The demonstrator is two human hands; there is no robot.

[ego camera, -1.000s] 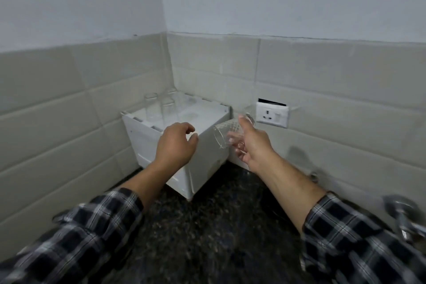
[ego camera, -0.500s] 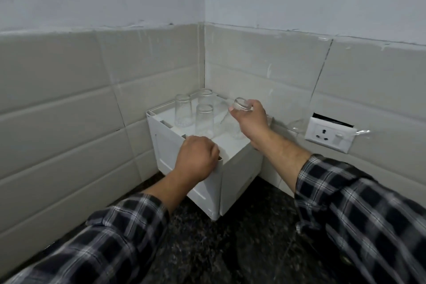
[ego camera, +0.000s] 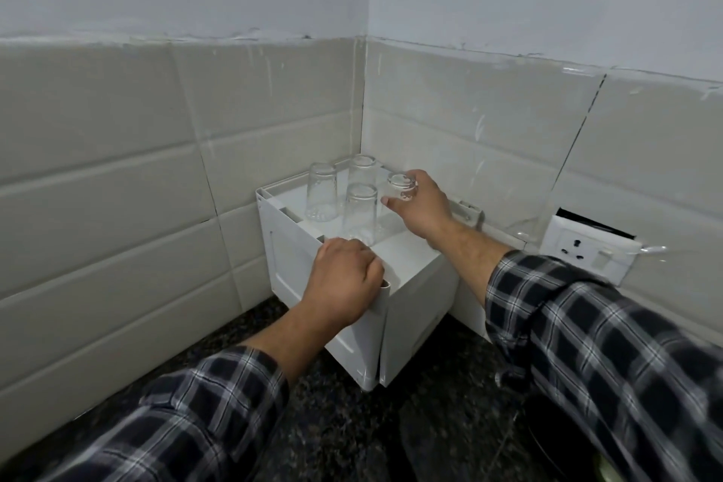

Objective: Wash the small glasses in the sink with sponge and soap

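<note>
Two arms in checked sleeves reach from the bottom of the frame to its centre. The left hand (ego camera: 344, 282) lies knuckles up, fingers curled over a white box (ego camera: 414, 309) corner. Just above, the right hand (ego camera: 420, 207) grips a small glass (ego camera: 401, 186).
</note>
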